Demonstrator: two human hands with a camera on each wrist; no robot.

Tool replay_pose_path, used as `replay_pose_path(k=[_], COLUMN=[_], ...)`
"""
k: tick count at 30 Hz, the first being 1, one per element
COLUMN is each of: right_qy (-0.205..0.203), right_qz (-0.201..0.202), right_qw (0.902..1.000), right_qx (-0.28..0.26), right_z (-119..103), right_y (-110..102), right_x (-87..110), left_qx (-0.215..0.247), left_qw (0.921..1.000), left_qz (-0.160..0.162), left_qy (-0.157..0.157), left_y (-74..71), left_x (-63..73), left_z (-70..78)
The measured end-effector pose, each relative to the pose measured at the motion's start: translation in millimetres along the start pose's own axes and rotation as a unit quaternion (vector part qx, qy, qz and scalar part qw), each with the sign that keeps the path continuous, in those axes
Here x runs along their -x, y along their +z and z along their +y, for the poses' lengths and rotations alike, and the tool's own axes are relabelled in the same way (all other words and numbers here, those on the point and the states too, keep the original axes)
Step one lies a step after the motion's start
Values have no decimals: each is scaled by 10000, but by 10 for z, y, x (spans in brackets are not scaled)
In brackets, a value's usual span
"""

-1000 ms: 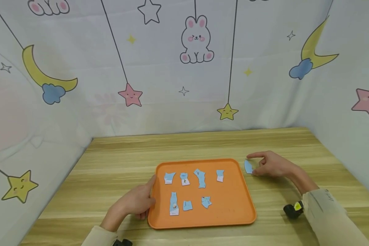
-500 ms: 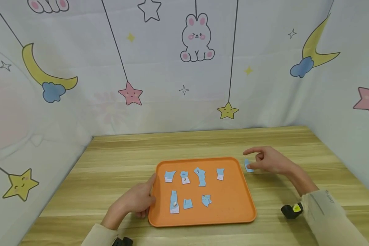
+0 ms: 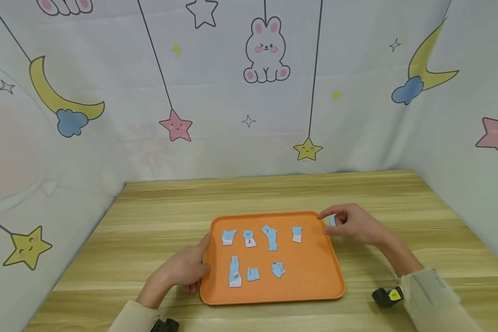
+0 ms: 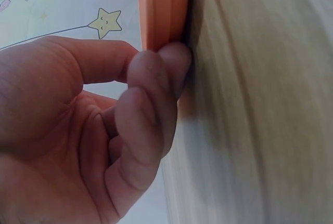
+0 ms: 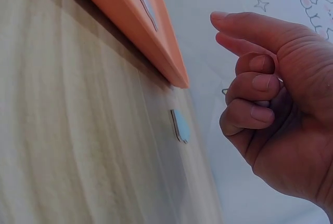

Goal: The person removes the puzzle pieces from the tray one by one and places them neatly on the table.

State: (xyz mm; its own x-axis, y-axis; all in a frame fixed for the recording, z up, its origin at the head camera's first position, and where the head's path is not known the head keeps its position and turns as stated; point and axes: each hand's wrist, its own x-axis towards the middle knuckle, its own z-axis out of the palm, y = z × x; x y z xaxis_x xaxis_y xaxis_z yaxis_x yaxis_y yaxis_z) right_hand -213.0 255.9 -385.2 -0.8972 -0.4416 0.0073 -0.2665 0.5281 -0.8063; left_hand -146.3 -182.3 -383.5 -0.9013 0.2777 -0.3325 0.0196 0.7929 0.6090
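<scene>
My left hand [image 3: 185, 266] grips the left rim of the orange tray [image 3: 299, 286]; in the left wrist view its curled fingers meet the tray's edge [image 4: 165, 11]. Lying loose on the table beyond the tray's right side is a blue puzzle piece [image 5: 180, 126], partly hidden behind my right hand [image 3: 357, 224] in the head view. That hand hovers by the tray's upper right corner, thumb and index finger extended and apart, other fingers curled, holding nothing. On the tray lie several separate blue and white pieces, among them a tall one [image 3: 234, 272] and a branching one [image 3: 270, 237].
The tray sits on a wood-grain table [image 3: 157, 207]. A white curtain [image 3: 216, 83] printed with stars, moons and rabbits hangs behind and at both sides. Table surface shows on all sides of the tray.
My right hand has moved left, away from over the loose blue piece toward the tray's upper right corner. The piece stays on the table. My left hand keeps its place on the rim.
</scene>
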Motion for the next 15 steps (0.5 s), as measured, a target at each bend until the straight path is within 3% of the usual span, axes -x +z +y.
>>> replay_pose_path(k=[15], right_qy=[-178], right_qz=[-246], right_qw=[9995], right_qx=[46], right_z=[-160], right_y=[266], right_x=[25], left_qx=[0], left_qw=[10000], left_qz=[-84], left_qy=[-15], left_y=[-1], left_x=[1], left_z=[13])
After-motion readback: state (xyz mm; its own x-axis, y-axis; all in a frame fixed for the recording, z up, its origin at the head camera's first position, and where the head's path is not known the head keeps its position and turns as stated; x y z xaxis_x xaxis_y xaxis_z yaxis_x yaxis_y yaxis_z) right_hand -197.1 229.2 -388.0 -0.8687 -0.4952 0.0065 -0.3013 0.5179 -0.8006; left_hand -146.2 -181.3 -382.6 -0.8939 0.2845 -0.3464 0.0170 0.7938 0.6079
